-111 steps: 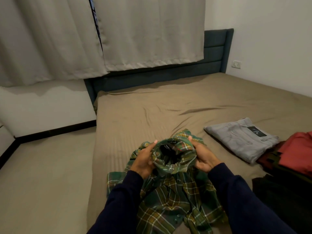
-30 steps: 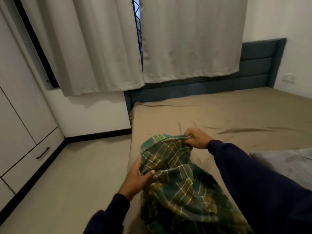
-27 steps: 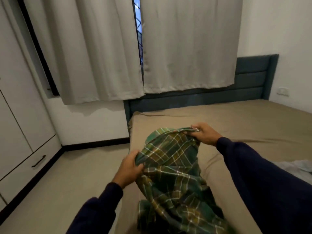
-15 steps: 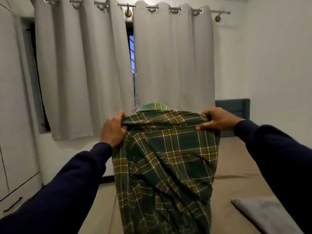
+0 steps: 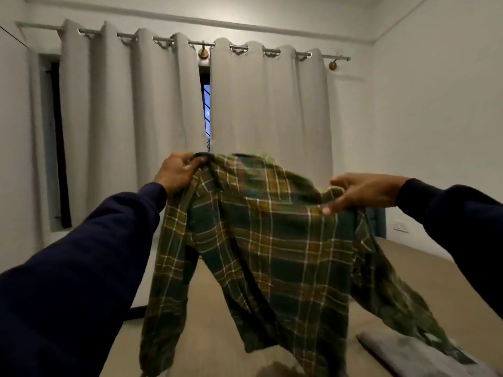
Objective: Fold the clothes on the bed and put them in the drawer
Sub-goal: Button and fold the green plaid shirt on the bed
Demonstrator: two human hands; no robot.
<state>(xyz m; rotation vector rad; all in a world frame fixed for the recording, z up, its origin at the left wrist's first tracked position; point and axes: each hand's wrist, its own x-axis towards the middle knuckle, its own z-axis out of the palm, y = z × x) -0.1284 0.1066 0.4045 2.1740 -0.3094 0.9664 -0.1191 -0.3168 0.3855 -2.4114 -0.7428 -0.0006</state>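
- Two hands hold a green-and-mustard plaid shirt point(image 5: 261, 240) up at its shoulders, clear of the bed point(image 5: 424, 295) and in front of the pale curtains point(image 5: 130, 126).
- Left hand point(image 5: 177, 172) has its fingers curled tight over one shoulder seam; right hand point(image 5: 362, 193) pinches the other shoulder between thumb and fingers, sitting lower than the left, so the garment hangs tilted.
- Seconds earlier the shirt lay bunched on the mattress with the collar being worked; half a second ago it hung narrow and straight. Now it is spread wider, the sleeves swinging out and the right sleeve blurred in motion.
- By the look of it, this is a shake-out to open the garment flat before folding; the fold itself is not yet begun, and no drawer is in view.
- Soft woven cloth, limp and creased, with thin cream lines crossing dark green squares; the collar is a smeared ridge at the top.
- One grey folded garment point(image 5: 402, 349) lies on the taupe sheet at lower right, the swinging sleeve passing above it.
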